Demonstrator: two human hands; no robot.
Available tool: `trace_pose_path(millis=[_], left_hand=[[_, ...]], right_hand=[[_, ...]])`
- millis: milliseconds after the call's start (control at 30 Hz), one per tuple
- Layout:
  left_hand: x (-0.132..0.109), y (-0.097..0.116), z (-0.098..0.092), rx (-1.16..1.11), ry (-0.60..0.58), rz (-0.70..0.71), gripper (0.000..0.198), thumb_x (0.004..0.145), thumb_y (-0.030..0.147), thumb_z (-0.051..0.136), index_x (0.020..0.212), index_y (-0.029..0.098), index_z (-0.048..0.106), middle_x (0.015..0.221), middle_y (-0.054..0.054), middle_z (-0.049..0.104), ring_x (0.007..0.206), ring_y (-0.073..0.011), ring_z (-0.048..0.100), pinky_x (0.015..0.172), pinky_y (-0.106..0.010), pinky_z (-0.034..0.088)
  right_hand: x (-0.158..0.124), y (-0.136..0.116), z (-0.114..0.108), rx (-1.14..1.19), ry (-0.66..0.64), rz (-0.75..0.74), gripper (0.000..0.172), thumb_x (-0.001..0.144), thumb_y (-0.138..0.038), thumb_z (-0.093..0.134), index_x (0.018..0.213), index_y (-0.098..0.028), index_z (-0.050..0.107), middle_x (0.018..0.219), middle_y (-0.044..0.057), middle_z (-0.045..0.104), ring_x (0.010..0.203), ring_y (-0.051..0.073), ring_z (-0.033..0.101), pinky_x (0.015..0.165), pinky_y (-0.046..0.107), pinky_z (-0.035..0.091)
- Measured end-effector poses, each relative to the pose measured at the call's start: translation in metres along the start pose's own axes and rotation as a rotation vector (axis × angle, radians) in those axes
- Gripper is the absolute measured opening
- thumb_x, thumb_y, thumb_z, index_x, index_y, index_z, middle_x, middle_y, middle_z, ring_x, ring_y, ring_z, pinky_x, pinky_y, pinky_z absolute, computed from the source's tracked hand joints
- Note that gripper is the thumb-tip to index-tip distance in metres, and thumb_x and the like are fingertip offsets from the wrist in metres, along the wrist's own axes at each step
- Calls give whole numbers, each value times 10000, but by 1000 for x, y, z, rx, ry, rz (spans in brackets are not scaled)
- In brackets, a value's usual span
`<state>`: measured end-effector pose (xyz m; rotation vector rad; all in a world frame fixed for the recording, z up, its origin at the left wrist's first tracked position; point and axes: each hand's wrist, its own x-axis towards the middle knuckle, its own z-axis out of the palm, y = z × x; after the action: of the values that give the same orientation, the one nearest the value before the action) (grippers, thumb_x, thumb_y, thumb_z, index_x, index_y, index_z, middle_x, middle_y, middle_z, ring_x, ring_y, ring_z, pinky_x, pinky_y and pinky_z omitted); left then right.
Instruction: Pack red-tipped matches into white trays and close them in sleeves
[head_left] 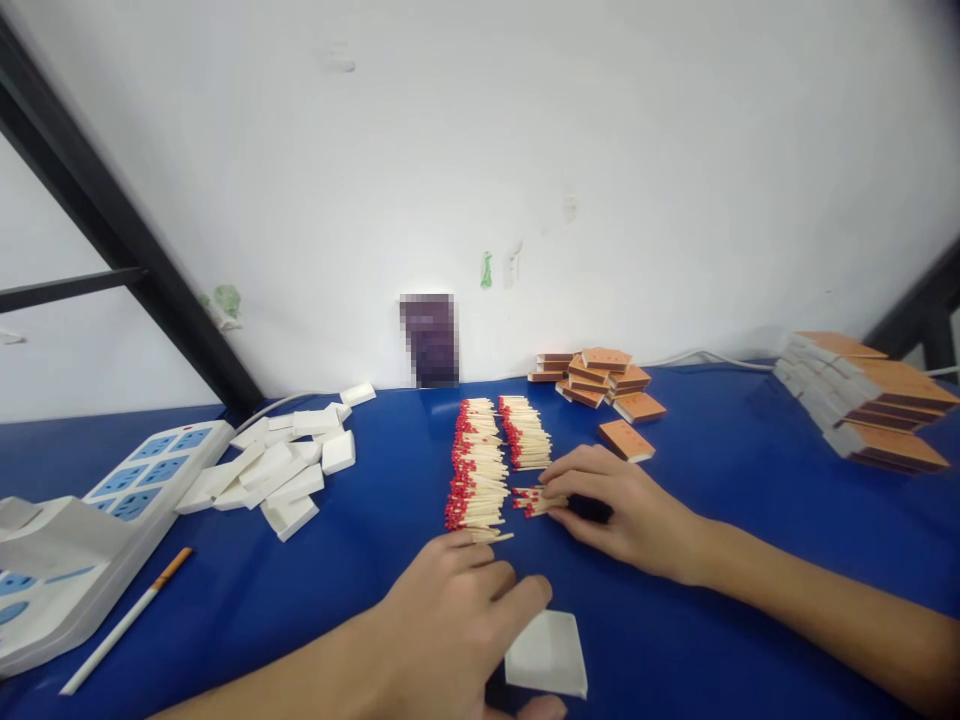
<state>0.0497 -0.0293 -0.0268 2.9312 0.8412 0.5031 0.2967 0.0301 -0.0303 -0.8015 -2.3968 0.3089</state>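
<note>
Two rows of red-tipped matches [480, 470] lie on the blue table [720, 470]. My right hand [622, 505] rests beside the shorter row, its fingers pinched on a small bunch of matches [534, 500]. My left hand [457, 620] lies near the table's front, fingers curled, holding a white inner tray of a matchbox [547, 652] by its edge.
A heap of white inner trays [277, 465] lies at the left, beside a white power strip [82, 530] and a cigarette [124, 620]. Orange matchbox sleeves [596, 378] pile up at the back; a longer stack [862, 400] stands at the right. A black frame bar [127, 235] slants on the left.
</note>
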Motion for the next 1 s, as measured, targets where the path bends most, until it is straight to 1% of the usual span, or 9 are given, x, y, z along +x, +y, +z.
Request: trace_pose_path(millis=[133,333,467,633,733,800,867,1000], left_hand=[[0,0,2,-37,30,-13,442,789,554,578,1060,206,607,732,-10,642,673,-194,625,739,-353,513],[-2,1,1,-61,57,-11,435,809,535,585,1105,216,606,763,0,653,693,-201,632,731,-372,516],[-1,0,1,-74,65,4,423,813,537,582,1086,214,617,788,-6,647,715,-204,619,716,-368,503],[3,0,-2,-99,75,4,405,770,474,633,1061,192,628,846,-39,610,759,-213,571,677,-356,467],[5,1,-4,-124,108,39,390,770,442,621,1049,170,634,877,-65,600,782,-219,549,699,-369,439],[5,2,-5,-121,153,65,371,797,440,589,1034,159,640,847,-66,590,765,-215,533,709,-383,411],[5,2,-5,-113,181,69,357,817,428,560,1018,145,643,816,-63,578,734,-208,518,699,-386,388],[5,1,-7,-146,168,72,362,812,383,544,1034,111,636,843,-82,581,744,-209,531,709,-383,411]], right_hand=[[-1,-2,-2,-60,25,-75,123,932,-197,576,945,-195,699,998,80,683,895,177,613,788,337,471],[-1,-3,-1,-97,25,-78,145,921,-183,582,931,-184,727,957,80,661,855,174,585,745,335,435],[-1,-4,-2,-101,16,-99,141,923,-190,587,923,-180,728,944,75,667,845,172,578,742,335,417],[-1,-5,-3,-122,9,-129,154,930,-183,566,905,-179,718,885,64,669,814,164,560,725,328,398],[-1,-6,-3,-169,27,-200,151,932,-183,561,891,-173,706,868,64,676,800,166,545,725,331,391],[0,-6,-4,-209,35,-263,142,934,-177,558,911,-168,698,857,59,685,800,166,543,738,336,388],[1,-7,-5,-251,33,-296,150,946,-184,545,931,-165,693,833,55,687,792,164,542,743,338,384],[1,-9,-6,-299,4,-261,190,967,-216,516,912,-163,690,805,53,677,767,157,538,733,334,373]])
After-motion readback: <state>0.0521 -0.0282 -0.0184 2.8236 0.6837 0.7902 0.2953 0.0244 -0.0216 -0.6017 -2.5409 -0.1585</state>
